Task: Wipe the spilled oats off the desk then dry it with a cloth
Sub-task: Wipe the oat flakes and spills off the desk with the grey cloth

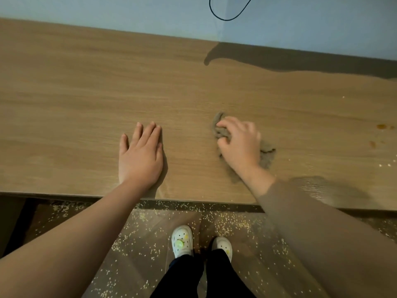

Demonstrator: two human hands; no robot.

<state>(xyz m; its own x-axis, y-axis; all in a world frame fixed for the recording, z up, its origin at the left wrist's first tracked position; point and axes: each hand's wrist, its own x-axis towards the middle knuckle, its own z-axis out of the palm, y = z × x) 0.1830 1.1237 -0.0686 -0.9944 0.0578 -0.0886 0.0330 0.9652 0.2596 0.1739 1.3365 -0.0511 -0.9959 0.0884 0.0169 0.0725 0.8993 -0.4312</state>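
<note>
The left hand (140, 155) lies flat on the wooden surface (75, 93), palm down; its fingers (148, 132) are straight and close together, the thumb set a little apart, and they hold nothing. The right hand (239, 143) bears down on a crumpled grey-brown cloth (221, 131); its fingers (228, 123) are curled over the cloth and bunch it, so that folds show just ahead of the fingertips and a further edge shows on the far side of the hand, toward the wrist. The cloth lies on the surface well to the right of the left fingers; the two hands do not touch. Far to the right of the right fingers a few stray grains (386, 164) sit on the surface, near some orange-brown stains (381, 126). Most of the oats (139, 216) lie scattered on the floor (247, 244) below the near edge, behind both hands, around a pair of white shoes (182, 240); a black cable (225, 18) loops on the wall beyond the fingers.
</note>
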